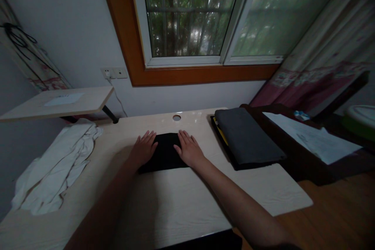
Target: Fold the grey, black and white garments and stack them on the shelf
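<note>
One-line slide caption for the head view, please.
Left hand and right hand rest at opposite edges of a black cloth on a pale desk before a window.

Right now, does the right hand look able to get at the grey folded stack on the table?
Probably yes: the right hand rests on the black cloth, and only bare tabletop seems to separate it from the grey stack.

I cannot read any word or number here. The paper (63, 99) upon the shelf (93, 98) carries some dark marks, but they are too small for reading. The sheet (318, 138) at my right shows only faint marks.
</note>
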{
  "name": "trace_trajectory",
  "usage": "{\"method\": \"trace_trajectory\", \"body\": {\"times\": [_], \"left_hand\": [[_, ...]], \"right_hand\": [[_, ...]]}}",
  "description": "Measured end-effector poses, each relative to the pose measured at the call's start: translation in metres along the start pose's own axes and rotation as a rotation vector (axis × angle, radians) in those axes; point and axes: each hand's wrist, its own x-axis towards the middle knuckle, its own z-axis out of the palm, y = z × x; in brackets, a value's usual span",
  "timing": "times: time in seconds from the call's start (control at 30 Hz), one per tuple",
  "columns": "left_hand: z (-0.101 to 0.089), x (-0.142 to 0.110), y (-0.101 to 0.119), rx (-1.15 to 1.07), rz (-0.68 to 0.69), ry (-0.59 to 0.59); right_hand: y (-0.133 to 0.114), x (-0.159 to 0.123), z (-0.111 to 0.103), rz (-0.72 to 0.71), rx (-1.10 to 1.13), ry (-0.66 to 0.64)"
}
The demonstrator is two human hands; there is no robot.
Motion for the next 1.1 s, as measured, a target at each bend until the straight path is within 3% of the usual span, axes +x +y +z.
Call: {"method": "trace_trajectory", "body": {"times": [0.23, 0.53, 0.8, 0.97, 1.1], "left_hand": [[0.0, -0.008, -0.027, -0.029, -0.07, -0.009], [0.002, -0.037, -0.062, 0.053, -0.155, 0.042], [-0.001, -0.039, -0.067, -0.037, -0.213, 0.078], [-0.006, -0.036, -0.071, -0.177, -0.213, 0.179], [-0.011, -0.033, -0.062, -0.282, -0.17, 0.253]], "right_hand": [[0.021, -0.002, -0.002, 0.021, -0.005, -0.033], [0.061, -0.012, -0.01, 0.097, -0.038, 0.01], [0.071, -0.011, -0.009, 0.131, 0.043, 0.113], [0.07, -0.011, -0.014, 0.123, 0.095, 0.148], [0.065, -0.011, -0.02, 0.114, 0.128, 0.169]]}}
